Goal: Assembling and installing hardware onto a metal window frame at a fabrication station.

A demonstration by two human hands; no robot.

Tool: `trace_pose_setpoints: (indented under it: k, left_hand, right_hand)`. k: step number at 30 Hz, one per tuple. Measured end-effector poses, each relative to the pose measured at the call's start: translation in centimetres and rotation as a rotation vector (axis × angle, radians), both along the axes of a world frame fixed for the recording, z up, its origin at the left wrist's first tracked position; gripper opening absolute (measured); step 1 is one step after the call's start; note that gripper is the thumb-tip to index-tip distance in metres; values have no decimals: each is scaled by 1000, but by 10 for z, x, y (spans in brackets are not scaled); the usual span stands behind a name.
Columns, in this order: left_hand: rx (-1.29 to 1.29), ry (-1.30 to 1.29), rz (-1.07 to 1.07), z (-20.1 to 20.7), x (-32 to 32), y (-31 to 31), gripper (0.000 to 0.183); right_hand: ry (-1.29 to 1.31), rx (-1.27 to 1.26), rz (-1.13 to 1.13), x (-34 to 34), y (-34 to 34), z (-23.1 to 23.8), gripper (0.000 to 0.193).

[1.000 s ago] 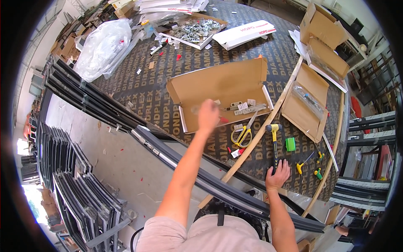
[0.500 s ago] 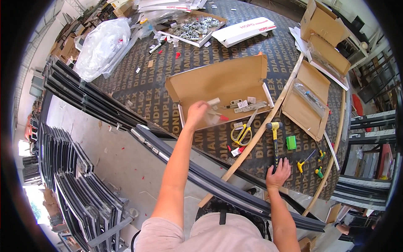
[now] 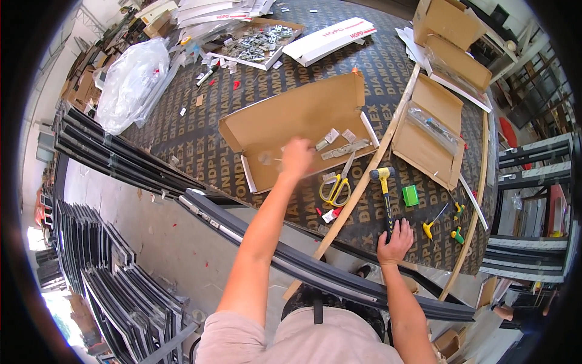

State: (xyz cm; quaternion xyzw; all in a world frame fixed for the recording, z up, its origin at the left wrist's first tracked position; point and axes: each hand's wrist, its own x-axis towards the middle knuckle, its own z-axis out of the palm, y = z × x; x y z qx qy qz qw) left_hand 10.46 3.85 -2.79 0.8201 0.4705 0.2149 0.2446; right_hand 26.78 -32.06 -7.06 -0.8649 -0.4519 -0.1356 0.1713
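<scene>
My left hand (image 3: 297,159) reaches out over an open flat cardboard box (image 3: 291,118) on the dark table. The hand is motion-blurred, its fingers curled on a small pale part (image 3: 267,159) that sticks out to its left. Several grey metal fittings (image 3: 341,144) lie in the box's right end. My right hand (image 3: 395,241) rests spread on the table's near edge, fingertips at the end of the black handle of a yellow-headed mallet (image 3: 384,182). Yellow-handled scissors (image 3: 335,189) lie between the two hands.
A long dark metal profile (image 3: 285,258) runs across below my arms, and a wooden strip (image 3: 370,164) crosses the table diagonally. A green block (image 3: 410,195), yellow-handled tools (image 3: 434,223), open cardboard boxes (image 3: 433,130), a plastic bag (image 3: 130,82) and stacked dark frames (image 3: 115,285) surround the spot.
My left hand has swung a short way left and back over the box, with the pale part now on its left side. My right hand has stayed on the table edge.
</scene>
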Motion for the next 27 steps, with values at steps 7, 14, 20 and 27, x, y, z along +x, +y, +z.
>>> trace_pose_setpoints:
  k: [7, 14, 20, 27]
  left_hand:
    - [-1053, -741, -13, 52, -35, -47, 16]
    - [-1707, -1366, -376, 71, -19, -147, 21]
    - [-1951, -1306, -517, 94, 2, -226, 18]
    - [-1933, -858, -632, 102, 55, -323, 21]
  right_hand:
    - [-15, 36, -10, 2, -1, 0, 51]
    - [175, 60, -72, 9, -5, 1, 55]
    - [539, 259, -1, 17, -23, 79, 57]
    - [1718, 623, 381, 18, -92, 204, 43]
